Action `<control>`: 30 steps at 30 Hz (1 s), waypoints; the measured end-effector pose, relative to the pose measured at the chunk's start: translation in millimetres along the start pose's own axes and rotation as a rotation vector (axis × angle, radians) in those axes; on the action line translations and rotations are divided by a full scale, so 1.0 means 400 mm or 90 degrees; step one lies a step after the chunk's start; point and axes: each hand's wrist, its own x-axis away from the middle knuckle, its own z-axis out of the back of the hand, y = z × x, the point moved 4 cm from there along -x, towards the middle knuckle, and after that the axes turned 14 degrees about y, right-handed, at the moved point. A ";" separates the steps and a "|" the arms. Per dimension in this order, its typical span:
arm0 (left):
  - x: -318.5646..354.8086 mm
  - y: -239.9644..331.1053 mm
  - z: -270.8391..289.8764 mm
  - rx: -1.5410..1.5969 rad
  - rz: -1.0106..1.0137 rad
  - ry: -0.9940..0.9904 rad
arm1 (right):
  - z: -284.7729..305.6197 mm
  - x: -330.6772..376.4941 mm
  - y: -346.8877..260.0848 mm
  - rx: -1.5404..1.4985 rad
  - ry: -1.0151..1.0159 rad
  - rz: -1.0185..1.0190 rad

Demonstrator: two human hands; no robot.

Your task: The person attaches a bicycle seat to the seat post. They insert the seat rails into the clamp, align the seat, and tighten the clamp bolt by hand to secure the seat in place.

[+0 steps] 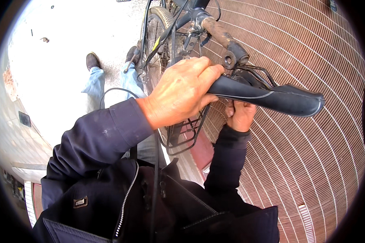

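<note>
A black bicycle saddle (280,97) with a thin grey line sits at the centre right. My left hand (182,91) is wrapped around its narrow end. My right hand (241,115) reaches up under the saddle from below, and its fingertips are hidden behind the saddle's underside. Above the saddle, a rusty brown post (217,32) ends in a clamp with a round bolt (230,60). Both my sleeves are dark blue.
The bicycle's wheel (156,24) and black cables rise at the top centre. A black wire rack (184,135) hangs below my left hand. A reddish ribbed metal shutter (304,162) fills the right side. My jeans (95,83) and brown shoe (92,60) stand on pale ground (69,32).
</note>
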 end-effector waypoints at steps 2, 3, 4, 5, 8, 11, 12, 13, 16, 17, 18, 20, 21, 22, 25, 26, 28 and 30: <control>-0.003 0.002 -0.002 0.007 0.004 -0.007 | 0.004 -0.026 -0.049 0.061 -0.045 0.029; -0.004 0.001 -0.004 0.007 0.005 -0.013 | -0.003 -0.036 -0.080 0.094 -0.081 0.031; -0.005 0.000 -0.005 0.006 0.005 -0.019 | 0.000 -0.051 -0.095 0.139 -0.122 0.068; -0.006 -0.001 -0.002 0.008 0.006 -0.026 | 0.006 -0.062 -0.113 0.182 -0.158 0.107; -0.009 -0.003 -0.001 0.028 0.014 -0.046 | -0.006 -0.077 -0.152 0.214 -0.252 0.305; -0.006 0.000 0.004 0.046 0.012 -0.040 | -0.010 -0.047 -0.171 0.154 -0.230 0.254; -0.005 0.003 0.004 0.045 0.014 -0.039 | -0.007 -0.042 -0.168 0.131 -0.220 0.217; -0.003 0.006 0.004 0.044 0.016 -0.038 | -0.004 -0.044 -0.161 0.111 -0.234 0.213; 0.011 0.012 -0.001 0.050 0.020 -0.044 | 0.006 -0.047 -0.150 0.080 -0.253 0.215; 0.014 0.013 0.001 0.060 0.021 -0.044 | 0.003 -0.047 -0.149 0.079 -0.257 0.228; 0.018 0.014 0.003 0.070 0.023 -0.043 | 0.002 -0.046 -0.149 0.081 -0.257 0.242; 0.021 0.014 0.010 0.074 0.025 -0.039 | 0.001 -0.037 -0.155 0.086 -0.256 0.262; 0.020 0.014 0.014 0.067 0.026 -0.037 | 0.003 -0.040 -0.155 0.086 -0.258 0.270; 0.019 0.015 0.018 0.060 0.026 -0.034 | 0.001 -0.040 -0.157 0.084 -0.259 0.282; 0.012 0.016 0.018 0.048 0.049 -0.050 | -0.003 -0.044 -0.159 0.086 -0.267 0.320; 0.013 0.017 0.018 0.042 0.043 -0.048 | -0.006 -0.047 -0.161 0.084 -0.270 0.346; 0.016 0.019 0.015 0.032 0.030 -0.043 | -0.013 -0.058 -0.168 0.077 -0.278 0.400; 0.016 0.017 0.016 0.051 0.032 -0.040 | -0.017 -0.050 -0.176 0.093 -0.266 0.446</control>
